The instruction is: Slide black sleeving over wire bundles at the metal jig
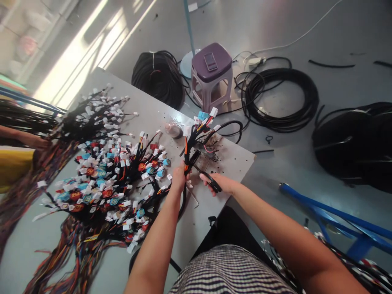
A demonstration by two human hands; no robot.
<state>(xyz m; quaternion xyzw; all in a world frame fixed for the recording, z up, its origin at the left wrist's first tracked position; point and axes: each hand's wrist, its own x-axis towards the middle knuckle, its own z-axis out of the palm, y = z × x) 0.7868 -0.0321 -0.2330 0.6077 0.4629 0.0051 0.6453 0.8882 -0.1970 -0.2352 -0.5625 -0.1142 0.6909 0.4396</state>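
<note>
My left hand (180, 176) is closed around a black-taped wire harness (192, 141), whose branches fan out upward over the table. White connectors and a light blue connector (202, 116) tip those branches, and orange wire shows along the trunk. Black-handled scissors (212, 183) sit in my right hand (217, 183), its fingers around the handles. Their blades point at the harness just above my left hand; whether they touch it I cannot tell. A pile of similar harnesses (101, 179) with white, blue and red connectors lies to the left.
On the table (241, 157) are a small bottle (173, 130), black scraps and a bent metal rod (193, 197). Beyond stand a purple stool (212, 63) with a phone on it and black tubing coils (281, 100). Another person's hand (38, 141) is at far left; a blue frame (333, 212) at right.
</note>
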